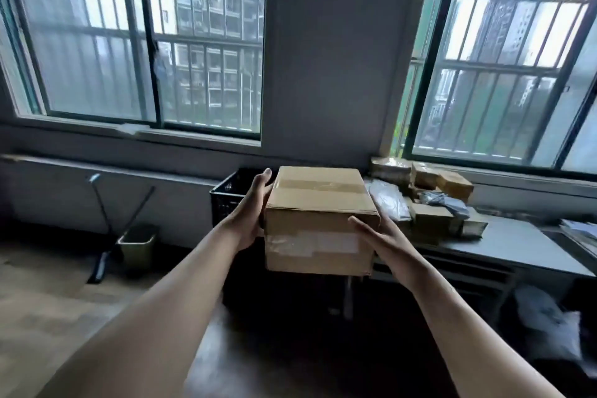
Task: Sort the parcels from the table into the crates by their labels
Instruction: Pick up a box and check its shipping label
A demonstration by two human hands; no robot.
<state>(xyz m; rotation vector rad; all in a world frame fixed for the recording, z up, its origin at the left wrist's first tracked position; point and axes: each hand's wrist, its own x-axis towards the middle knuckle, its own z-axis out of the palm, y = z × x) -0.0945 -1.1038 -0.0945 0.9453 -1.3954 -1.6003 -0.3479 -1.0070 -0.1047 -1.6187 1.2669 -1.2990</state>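
A taped brown cardboard box [319, 220] with a pale label on its near face is held up in the air between both hands. My left hand [252, 210] presses flat against the box's left side, fingers straight. My right hand [378, 236] supports the right near corner, fingers stretched along the side. A black plastic crate [226, 197] stands behind and left of the box, mostly hidden by it. Several more parcels [433, 200], brown boxes and grey mailer bags, lie piled on the grey table [517, 245] at the right.
A small green bin [137, 245] and a leaning folding stand [106, 220] are on the floor at the left, below the window wall. Dark shapes and a pale bag [546, 329] sit under the table. Wooden floor lies at the lower left.
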